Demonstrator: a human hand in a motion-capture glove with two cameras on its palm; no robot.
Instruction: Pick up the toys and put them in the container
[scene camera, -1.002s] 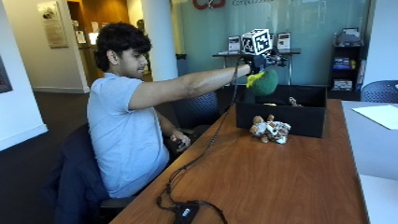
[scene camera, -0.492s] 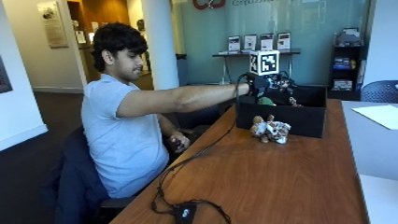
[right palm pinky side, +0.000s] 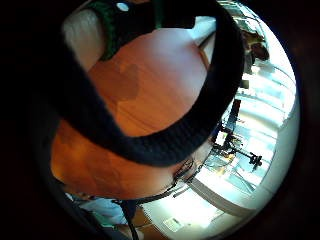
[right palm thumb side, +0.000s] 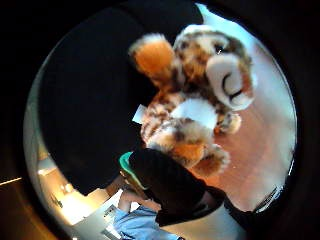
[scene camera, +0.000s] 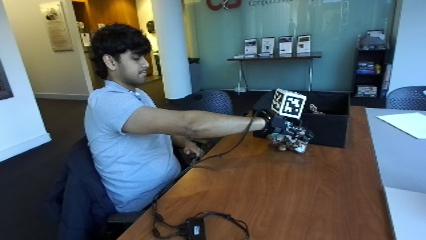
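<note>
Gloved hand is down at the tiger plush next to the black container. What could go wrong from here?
1. The gloved right hand is at the tiger plush, but no closed grip shows, so the toy may slip when lifted.
2. The plush sits right beside the black container; it could catch on the near wall going in.
3. The cable trails from the hand across the table and might snag.

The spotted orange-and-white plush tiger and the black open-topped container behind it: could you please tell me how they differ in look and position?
The spotted orange-and-white plush tiger is soft, furry and patterned; the black open-topped container is plain, dark and boxy. The tiger is the smaller, standing lower than the container's wall. The gloved right hand is at the tiger, not at the container. Both sit on the brown wooden table.
</note>
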